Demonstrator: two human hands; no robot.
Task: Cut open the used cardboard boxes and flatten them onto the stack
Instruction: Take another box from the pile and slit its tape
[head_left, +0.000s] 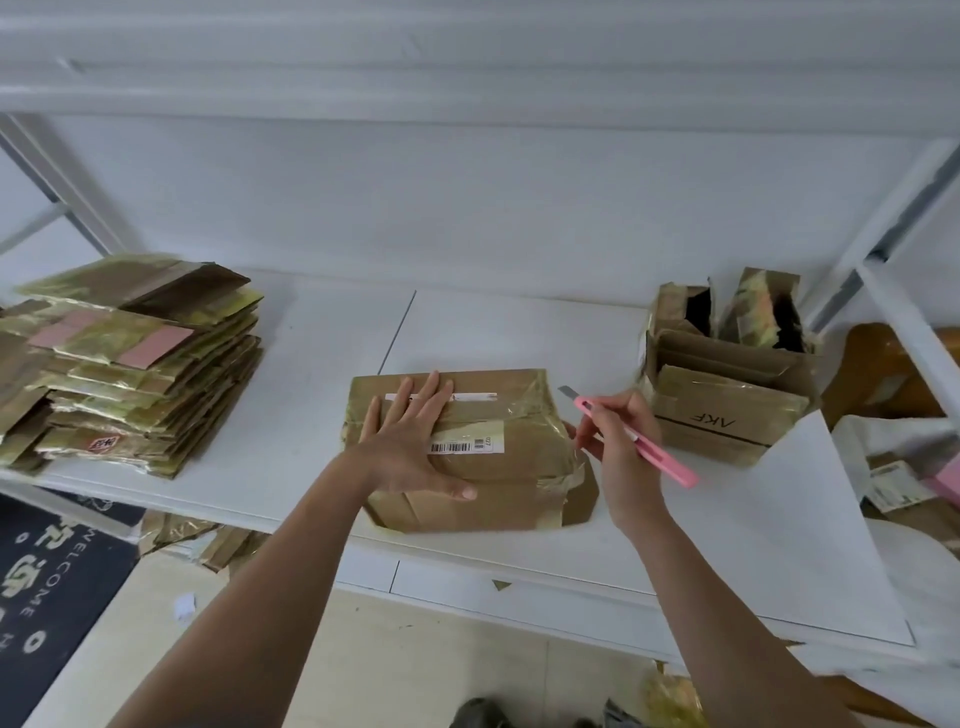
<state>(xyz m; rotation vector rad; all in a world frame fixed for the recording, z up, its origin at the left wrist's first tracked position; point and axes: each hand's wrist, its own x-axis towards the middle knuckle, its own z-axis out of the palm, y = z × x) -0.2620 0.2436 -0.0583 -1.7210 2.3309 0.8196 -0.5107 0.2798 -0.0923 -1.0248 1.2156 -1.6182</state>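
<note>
Head view: a taped box (467, 452) lies on the white table (291, 426), with the stack (130, 364) of flat boxes to its left. The left hand (410, 441) presses flat on top of the box, fingers straight. The right hand (618, 436) grips a pink knife (634, 436) just right of the box, blade out. If the knife slips on the shiny tape, it may nick the flat hand, which is near the blade. More boxes (727, 374) wait to the right of the taped box.
</note>
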